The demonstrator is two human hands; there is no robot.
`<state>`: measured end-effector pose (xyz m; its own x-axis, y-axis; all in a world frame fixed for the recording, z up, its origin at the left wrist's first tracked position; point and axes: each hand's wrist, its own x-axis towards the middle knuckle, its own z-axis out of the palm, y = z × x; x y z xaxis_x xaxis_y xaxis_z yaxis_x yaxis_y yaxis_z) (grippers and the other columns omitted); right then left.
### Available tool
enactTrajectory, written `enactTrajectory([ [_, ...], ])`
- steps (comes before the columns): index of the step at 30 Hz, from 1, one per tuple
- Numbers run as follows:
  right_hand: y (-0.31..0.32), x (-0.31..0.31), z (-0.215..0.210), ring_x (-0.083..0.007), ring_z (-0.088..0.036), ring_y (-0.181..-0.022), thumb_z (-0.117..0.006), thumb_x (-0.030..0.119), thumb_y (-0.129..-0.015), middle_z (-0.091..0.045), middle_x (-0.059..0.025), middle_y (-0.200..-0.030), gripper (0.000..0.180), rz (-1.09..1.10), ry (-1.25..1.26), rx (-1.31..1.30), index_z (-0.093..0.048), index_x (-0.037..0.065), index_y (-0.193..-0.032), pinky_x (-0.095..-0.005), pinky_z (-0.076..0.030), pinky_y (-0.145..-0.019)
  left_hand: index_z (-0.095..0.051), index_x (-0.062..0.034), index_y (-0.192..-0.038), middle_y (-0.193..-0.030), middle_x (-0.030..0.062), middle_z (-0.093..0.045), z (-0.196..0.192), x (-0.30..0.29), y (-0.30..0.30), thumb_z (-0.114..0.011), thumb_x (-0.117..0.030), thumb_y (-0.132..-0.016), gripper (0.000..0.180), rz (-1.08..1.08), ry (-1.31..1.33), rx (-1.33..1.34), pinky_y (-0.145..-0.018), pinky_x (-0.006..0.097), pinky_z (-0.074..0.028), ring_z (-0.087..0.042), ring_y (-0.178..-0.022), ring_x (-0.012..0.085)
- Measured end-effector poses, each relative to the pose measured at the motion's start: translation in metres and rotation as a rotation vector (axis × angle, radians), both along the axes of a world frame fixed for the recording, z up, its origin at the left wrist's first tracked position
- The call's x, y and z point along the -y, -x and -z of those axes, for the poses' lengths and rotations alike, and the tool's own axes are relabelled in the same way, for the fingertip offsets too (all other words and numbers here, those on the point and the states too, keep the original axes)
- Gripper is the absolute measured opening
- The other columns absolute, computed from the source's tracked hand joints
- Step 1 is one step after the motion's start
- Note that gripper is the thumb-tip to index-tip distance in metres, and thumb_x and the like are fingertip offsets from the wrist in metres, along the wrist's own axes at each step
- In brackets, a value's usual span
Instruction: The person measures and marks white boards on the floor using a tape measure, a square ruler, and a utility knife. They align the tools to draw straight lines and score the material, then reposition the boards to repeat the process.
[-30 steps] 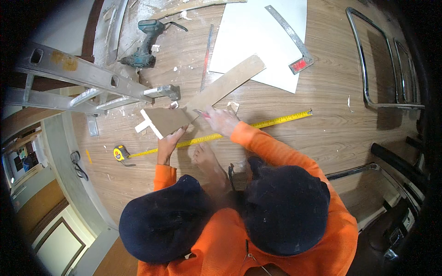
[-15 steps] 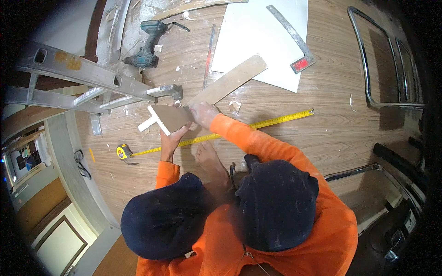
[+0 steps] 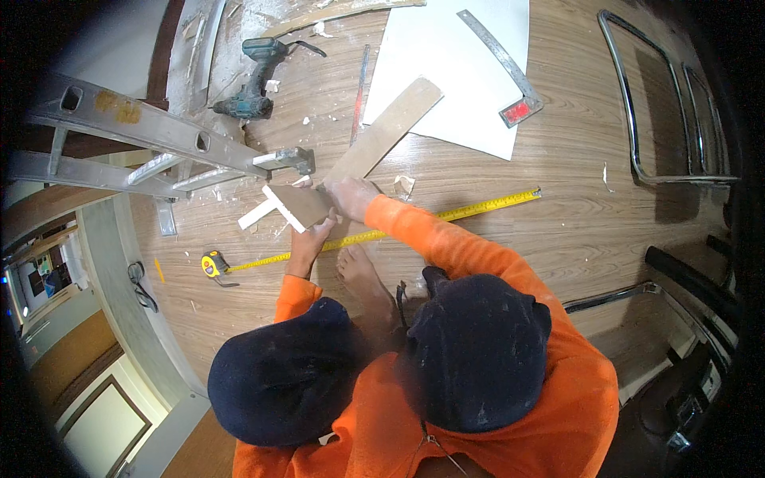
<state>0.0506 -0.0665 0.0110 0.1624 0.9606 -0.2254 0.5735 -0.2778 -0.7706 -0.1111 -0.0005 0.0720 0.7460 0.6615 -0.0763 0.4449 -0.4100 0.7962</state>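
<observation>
A long tan strip of plasterboard [image 3: 390, 123] slants from the white sheet toward me, its near end tilted up with a white edge showing. My left hand [image 3: 315, 233] grips that near end from below, thumb on the side. Over the strip's middle lies my right hand [image 3: 352, 197], fingers curled in; something small and dark shows at its fingertips, too hidden to name. A narrow white strip [image 3: 256, 215] pokes out past the near end. Beneath my forearms an extended yellow tape measure [image 3: 358, 238] crosses the floor, its case [image 3: 213, 264] to the left.
An aluminium ladder [image 3: 151, 119] reaches in from the left. Beyond it lies a cordless drill [image 3: 253, 84]. A metal square [image 3: 502, 60] rests on the white sheet [image 3: 470, 131]. Chrome frames [image 3: 633, 111] stand at right. Board scraps [image 3: 403, 187] litter the wooden floor.
The plasterboard strip's far end has swung a little to the left and away. Both hands have shifted slightly with it, keeping about the same hold.
</observation>
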Motion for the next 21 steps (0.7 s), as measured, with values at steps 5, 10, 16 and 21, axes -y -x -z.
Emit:
enactTrajectory([
  [5,0.006,0.003,0.000,-0.0455,-0.069,-0.098,-0.067,0.016,-0.089,-0.072,-0.0233,-0.098,0.026,0.026,-0.085,-0.020,-0.065,0.007,-0.113,-0.0558,-0.055,-0.083,-0.057,0.0029,-0.128,-0.118,0.0116,-0.065,0.011,-0.022,0.015,-0.083,-0.007,-0.082,0.054,-0.015,0.229,-0.112,-0.089,0.035,-0.053,-0.064,-0.104,0.0201],
  [10,0.005,0.007,0.012,-0.0415,-0.069,-0.103,-0.066,0.016,-0.090,-0.073,-0.0191,-0.104,0.026,-0.011,-0.065,-0.010,-0.066,0.009,-0.114,-0.0569,-0.052,-0.089,-0.053,0.0032,-0.134,-0.121,0.0089,-0.062,0.026,-0.015,0.013,-0.083,-0.002,-0.082,0.061,-0.036,0.346,0.174,-0.083,0.032,-0.055,-0.063,-0.101,0.0156],
  [16,0.001,0.015,0.004,-0.0385,-0.067,-0.111,-0.060,0.016,-0.091,-0.073,-0.0170,-0.108,0.021,-0.125,-0.018,0.053,-0.069,0.009,-0.109,-0.0632,-0.044,-0.094,-0.055,0.0006,-0.131,-0.122,0.0115,-0.062,0.021,-0.016,0.008,-0.081,-0.005,-0.079,0.058,-0.069,0.238,0.065,-0.099,0.035,-0.049,-0.060,-0.110,0.0212],
  [21,-0.005,0.026,-0.011,-0.0399,-0.067,-0.111,-0.060,0.017,-0.091,-0.073,-0.0179,-0.108,0.023,-0.165,0.095,0.001,-0.070,0.010,-0.111,-0.0626,-0.045,-0.092,-0.048,0.0009,-0.141,-0.128,0.0094,-0.059,0.042,-0.015,0.026,-0.084,-0.003,-0.082,0.069,-0.001,0.139,0.118,-0.100,0.036,-0.052,-0.058,-0.115,0.0192],
])
